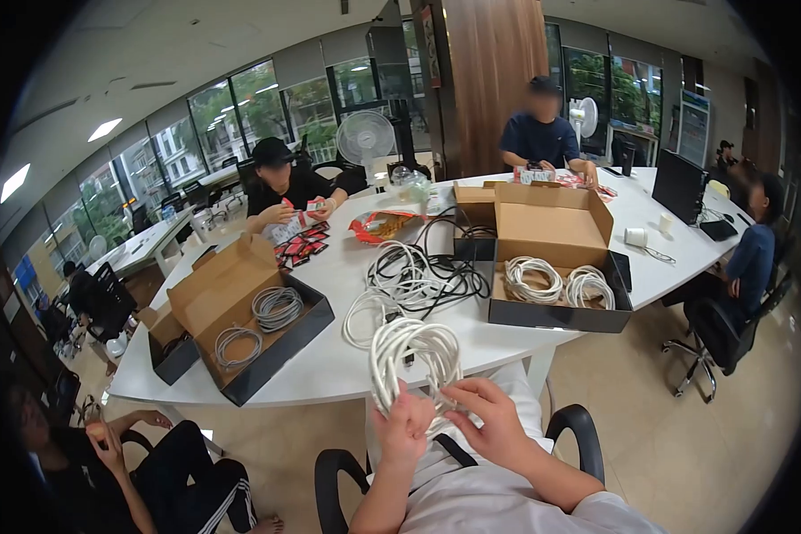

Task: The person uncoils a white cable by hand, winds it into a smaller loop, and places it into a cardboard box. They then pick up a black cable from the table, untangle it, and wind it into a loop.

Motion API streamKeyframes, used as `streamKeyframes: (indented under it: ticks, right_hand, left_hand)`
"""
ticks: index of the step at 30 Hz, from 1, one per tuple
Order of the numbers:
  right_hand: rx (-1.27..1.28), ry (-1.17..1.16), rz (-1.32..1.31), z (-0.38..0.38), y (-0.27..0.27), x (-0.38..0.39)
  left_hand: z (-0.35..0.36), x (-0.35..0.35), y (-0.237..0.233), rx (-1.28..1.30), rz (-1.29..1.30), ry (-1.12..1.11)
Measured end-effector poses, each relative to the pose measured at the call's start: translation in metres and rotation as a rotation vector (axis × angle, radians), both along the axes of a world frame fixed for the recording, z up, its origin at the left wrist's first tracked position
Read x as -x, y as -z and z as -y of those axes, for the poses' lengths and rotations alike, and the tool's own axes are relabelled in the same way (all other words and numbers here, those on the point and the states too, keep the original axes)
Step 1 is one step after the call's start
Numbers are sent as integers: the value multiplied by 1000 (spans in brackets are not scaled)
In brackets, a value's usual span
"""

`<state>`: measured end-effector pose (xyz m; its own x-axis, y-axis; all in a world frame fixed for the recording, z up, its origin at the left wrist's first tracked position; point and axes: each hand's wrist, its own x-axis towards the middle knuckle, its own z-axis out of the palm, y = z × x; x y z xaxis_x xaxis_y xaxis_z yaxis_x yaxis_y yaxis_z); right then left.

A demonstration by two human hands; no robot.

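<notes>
A coiled white cable (415, 353) stands up in front of me at the table's front edge. My left hand (405, 427) is closed round the lower left of this coil. At the coil's lower right, my right hand (485, 416) has its fingers bent against the strands; whether they pinch a strand is hard to see. Just beyond lies a loose tangle of white cables (405, 274) and black cables (454, 267). To the right, an open box (556, 318) holds two white cable coils (532, 279). Grey cable coils (277, 307) lie in another open box (267, 363) at the left.
A red snack bag (384, 226) and small red packets (303, 246) lie farther back on the white table (356, 356). A monitor (681, 184) and paper cup (635, 236) stand at the right. People sit around the table, one close at lower left. Chair armrests (577, 436) flank me.
</notes>
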<state>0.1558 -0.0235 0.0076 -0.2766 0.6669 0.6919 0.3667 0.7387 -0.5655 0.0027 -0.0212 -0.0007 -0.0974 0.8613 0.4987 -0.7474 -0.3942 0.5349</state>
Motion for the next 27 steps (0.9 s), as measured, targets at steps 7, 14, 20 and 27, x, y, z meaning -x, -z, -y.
streamKeyframes:
  ticks: [7, 14, 20, 27]
  right_hand:
    - [-95, 84, -23, 0, -2, -6]
    - [-368, 347, -69, 2, -20, -47]
    - [-566, 767, -132, 5, -33, -110]
    - [-764, 831, 114, -30, -30, -142]
  left_hand:
    - [-10, 2, 11, -66, -66, -20]
    - [-20, 27, -12, -217, 84, 70]
    - [-20, 77, -31, -84, 405, 170]
    - [-12, 86, -42, -132, 649, 633]
